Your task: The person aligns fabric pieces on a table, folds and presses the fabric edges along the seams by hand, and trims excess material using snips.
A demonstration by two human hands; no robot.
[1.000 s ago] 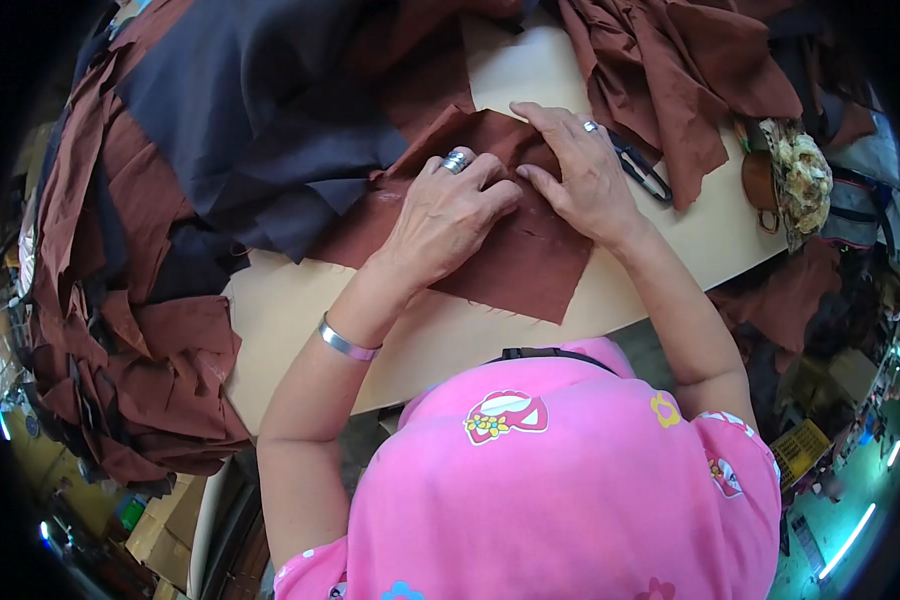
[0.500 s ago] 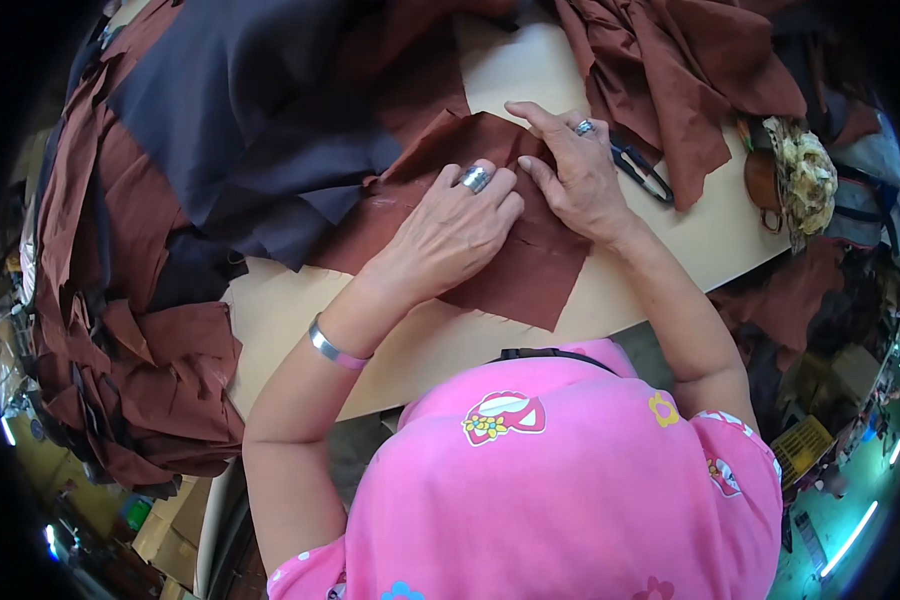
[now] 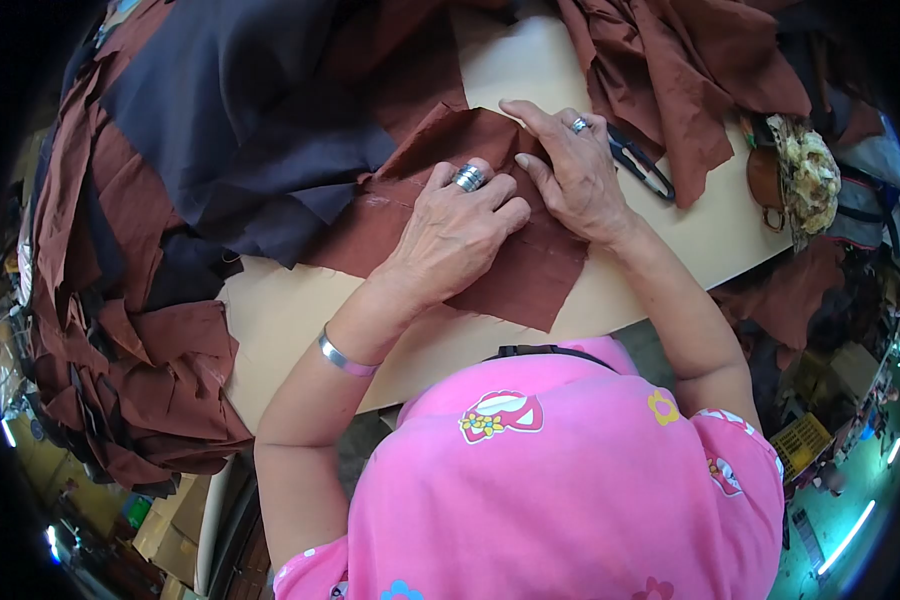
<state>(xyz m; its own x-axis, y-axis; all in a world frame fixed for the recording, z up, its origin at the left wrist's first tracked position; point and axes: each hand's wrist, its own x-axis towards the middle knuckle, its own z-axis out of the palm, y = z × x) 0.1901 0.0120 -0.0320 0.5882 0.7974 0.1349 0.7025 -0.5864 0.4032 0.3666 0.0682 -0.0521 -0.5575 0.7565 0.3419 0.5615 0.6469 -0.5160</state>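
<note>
A piece of brown cloth (image 3: 530,280) lies in front of me on the pale tabletop, its upper part folded up. My left hand (image 3: 457,235), with rings on a finger, is closed on this cloth, its fingers curled and their tips partly hidden. At the cloth's right side rests my right hand (image 3: 582,185), touching it with thumb and forefinger stretched apart. Just beyond that hand lies a pair of black thread snips (image 3: 640,165).
Dark navy cloth (image 3: 240,130) spreads over the table (image 3: 290,300) at the left. More brown cloth is heaped at the far left (image 3: 160,350) and the upper right (image 3: 660,90). A bundle of pale scraps (image 3: 808,175) hangs at the right edge beside a brown pouch (image 3: 767,180).
My left hand has shifted slightly, its wrist lower and to the right, still on the cloth. The right hand and the brown cloth are almost unmoved.
</note>
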